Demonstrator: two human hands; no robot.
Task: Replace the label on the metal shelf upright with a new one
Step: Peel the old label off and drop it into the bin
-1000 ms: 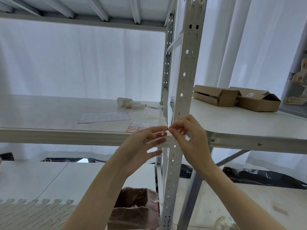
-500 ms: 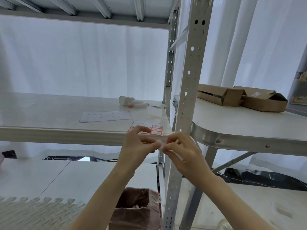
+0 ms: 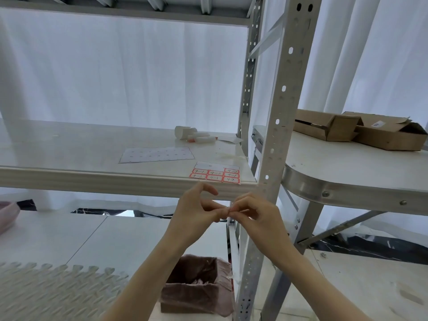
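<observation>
A grey perforated metal upright (image 3: 281, 107) rises through the middle of the view. My left hand (image 3: 196, 212) and my right hand (image 3: 257, 216) meet fingertip to fingertip just left of the upright, below the shelf edge. They pinch a tiny pale scrap, apparently a peeled label (image 3: 229, 210), between them; it is mostly hidden by the fingers. A sheet of red-bordered labels (image 3: 215, 176) with handwritten numbers lies on the white shelf (image 3: 92, 181) just above my hands.
An emptied label backing sheet (image 3: 157, 154), a tape roll and marker pens (image 3: 196, 136) lie further back on the shelf. Cardboard boxes (image 3: 361, 129) sit on the rounded table at right. A box lined with a pink bag (image 3: 196, 286) stands on the floor below.
Both hands have come down and left, away from the upright at shelf-edge height, and now pinch together below the shelf. The view has tilted slightly, showing the label sheet fully.
</observation>
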